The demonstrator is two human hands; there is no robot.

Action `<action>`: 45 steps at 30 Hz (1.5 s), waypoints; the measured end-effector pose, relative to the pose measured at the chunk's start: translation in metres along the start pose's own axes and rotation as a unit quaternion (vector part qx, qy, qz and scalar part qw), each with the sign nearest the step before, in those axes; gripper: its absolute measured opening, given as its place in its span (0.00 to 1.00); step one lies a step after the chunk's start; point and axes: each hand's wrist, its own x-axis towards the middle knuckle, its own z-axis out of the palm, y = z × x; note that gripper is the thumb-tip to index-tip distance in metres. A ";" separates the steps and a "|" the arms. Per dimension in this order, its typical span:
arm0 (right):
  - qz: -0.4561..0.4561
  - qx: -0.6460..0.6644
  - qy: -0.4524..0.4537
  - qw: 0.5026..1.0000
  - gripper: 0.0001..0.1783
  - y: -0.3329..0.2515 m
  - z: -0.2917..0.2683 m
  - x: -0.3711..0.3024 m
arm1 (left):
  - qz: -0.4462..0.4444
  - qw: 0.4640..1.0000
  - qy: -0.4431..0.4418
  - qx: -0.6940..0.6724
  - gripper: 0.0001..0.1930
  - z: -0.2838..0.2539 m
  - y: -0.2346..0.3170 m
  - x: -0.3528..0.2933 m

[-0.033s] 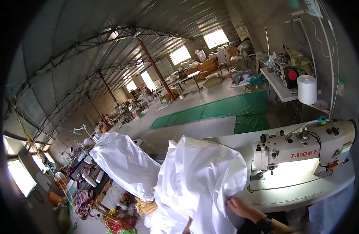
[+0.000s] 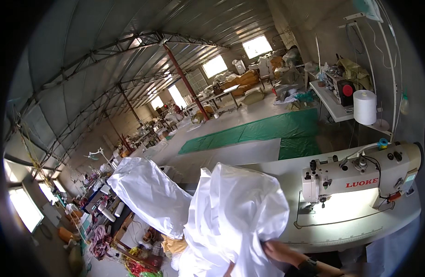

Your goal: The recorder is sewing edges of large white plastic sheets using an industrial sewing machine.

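Note:
A big crumpled heap of white sheeting (image 2: 226,207) rises in front of me, bunched and puffed out at its right side. At its lower right edge my right hand (image 2: 280,252) is closed on a fold, the fingertips partly hidden by the material. A dark band circles that wrist. Only a sliver of my left hand (image 2: 229,269) shows at the bottom, among the folds; its fingers are hidden. Beside the heap, to the left, lies another bulging length of white material (image 2: 150,196). The pale sewing machine (image 2: 355,177) stands to the right of the sheeting, its lamp lit.
The machine's table (image 2: 332,236) extends under and around it. Behind it are a white thread cone (image 2: 364,107) and a second machine (image 2: 340,87). Green sheeting (image 2: 249,134) covers floor beyond. Coloured cords (image 2: 100,240) and a yellowish bundle (image 2: 174,244) lie at lower left.
My right hand has shifted slightly left and down with the fold it grips. The right side of the white sheeting has drawn inward a little.

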 end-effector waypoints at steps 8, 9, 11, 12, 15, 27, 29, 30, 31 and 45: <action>-0.150 -0.003 -0.167 0.974 0.10 -0.034 0.087 -0.029 | 0.065 0.998 0.002 0.004 0.41 0.012 0.078 -0.025; -0.441 -0.076 0.143 0.883 0.12 -0.034 0.077 -0.041 | 0.078 0.997 0.012 0.014 0.41 0.011 0.085 -0.028; -0.356 -0.171 0.107 0.912 0.13 -0.027 0.044 -0.065 | 0.081 0.996 0.017 0.012 0.40 0.005 0.097 -0.034; -0.312 -0.217 0.086 0.921 0.13 -0.022 0.025 -0.078 | 0.087 0.996 0.024 0.016 0.40 0.001 0.104 -0.036; -0.114 -0.148 0.155 0.970 0.11 0.020 -0.057 -0.125 | 0.112 0.992 0.052 0.028 0.39 -0.020 0.127 -0.046; 0.126 -0.053 0.430 0.892 0.10 0.062 -0.098 -0.173 | 0.283 0.948 0.100 0.105 0.34 -0.080 0.299 -0.031; 0.135 -0.052 0.439 0.887 0.14 0.063 -0.097 -0.173 | 0.312 0.940 0.097 0.099 0.34 -0.082 0.326 0.008; 0.141 -0.037 0.442 0.885 0.15 0.063 -0.097 -0.174 | 0.330 0.935 0.087 0.092 0.33 -0.080 0.343 0.033; 0.154 -0.026 0.438 0.886 0.15 0.063 -0.097 -0.174 | 0.342 0.932 0.094 0.079 0.33 -0.075 0.359 0.064; 0.158 0.067 0.464 0.869 0.15 0.088 -0.086 -0.186 | 0.522 0.773 0.250 0.260 0.23 0.010 0.169 0.194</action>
